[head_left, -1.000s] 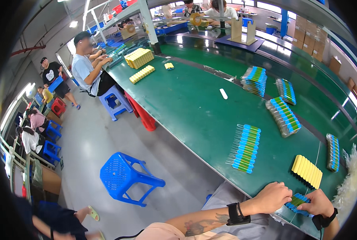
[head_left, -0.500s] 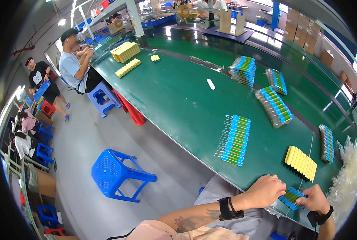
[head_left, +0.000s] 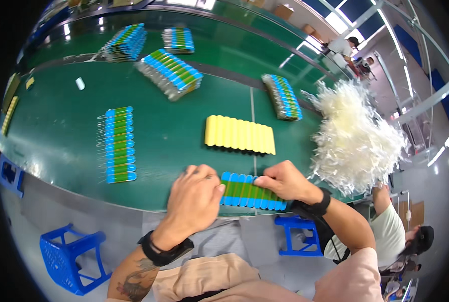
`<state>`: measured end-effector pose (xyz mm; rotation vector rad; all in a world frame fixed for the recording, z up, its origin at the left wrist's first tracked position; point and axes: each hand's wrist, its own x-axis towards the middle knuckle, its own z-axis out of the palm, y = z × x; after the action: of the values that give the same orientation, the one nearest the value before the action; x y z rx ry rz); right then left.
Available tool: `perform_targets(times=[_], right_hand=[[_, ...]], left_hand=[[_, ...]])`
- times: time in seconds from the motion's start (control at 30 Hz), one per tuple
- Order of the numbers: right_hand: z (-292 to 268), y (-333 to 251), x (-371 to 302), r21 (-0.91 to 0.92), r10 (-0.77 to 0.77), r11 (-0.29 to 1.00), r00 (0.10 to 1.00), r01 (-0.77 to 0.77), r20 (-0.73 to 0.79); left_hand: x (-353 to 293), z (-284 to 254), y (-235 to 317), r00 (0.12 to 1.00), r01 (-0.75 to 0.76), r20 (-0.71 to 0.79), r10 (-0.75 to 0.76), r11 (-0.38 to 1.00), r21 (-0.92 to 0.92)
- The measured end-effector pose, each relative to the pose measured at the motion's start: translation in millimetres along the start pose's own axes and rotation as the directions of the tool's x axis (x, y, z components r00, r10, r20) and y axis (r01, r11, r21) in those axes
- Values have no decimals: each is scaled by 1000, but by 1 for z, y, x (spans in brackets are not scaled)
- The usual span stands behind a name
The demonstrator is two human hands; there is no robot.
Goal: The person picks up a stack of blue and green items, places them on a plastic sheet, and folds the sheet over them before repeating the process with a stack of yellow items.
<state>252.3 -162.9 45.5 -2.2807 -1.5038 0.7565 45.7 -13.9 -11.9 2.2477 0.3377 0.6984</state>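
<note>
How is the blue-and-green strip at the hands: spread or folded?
Spread: the blue-and-green strip shows its pieces side by side, left hand at one end, right hand over it.

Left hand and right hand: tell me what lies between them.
In the head view, a row of blue-and-green pieces lies between the left hand and the right hand, whose thumb overlaps it.

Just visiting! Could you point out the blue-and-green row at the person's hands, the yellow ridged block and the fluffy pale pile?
Blue-and-green row [head_left: 241, 193]: head view, on its exposed middle.
Yellow ridged block [head_left: 240, 135]: head view, middle of its yellow face.
Fluffy pale pile [head_left: 357, 138]: head view, around its centre.
</note>
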Motion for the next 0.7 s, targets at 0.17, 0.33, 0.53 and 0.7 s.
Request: perform_targets(times=[0.17, 0.33, 0.53, 0.7], right_hand=[[3, 1, -9, 42, -31, 998, 989, 38, -144], [-12, -13, -36, -413, -301, 867, 954, 278, 10], [-17, 1, -51, -485, -436, 811, 891, 328, -128], [-5, -8, -79, -562, -598, 642, 799, 521, 57]], left_hand=[[6, -2, 5, 992, 112, 70, -105, 990, -91], [0, -11, 13, 998, -32, 46, 38, 991, -128], [-6, 4, -2, 925, -381, 107, 365, 885, 267], [-38, -11, 9, 827, -557, 151, 542, 752, 352]])
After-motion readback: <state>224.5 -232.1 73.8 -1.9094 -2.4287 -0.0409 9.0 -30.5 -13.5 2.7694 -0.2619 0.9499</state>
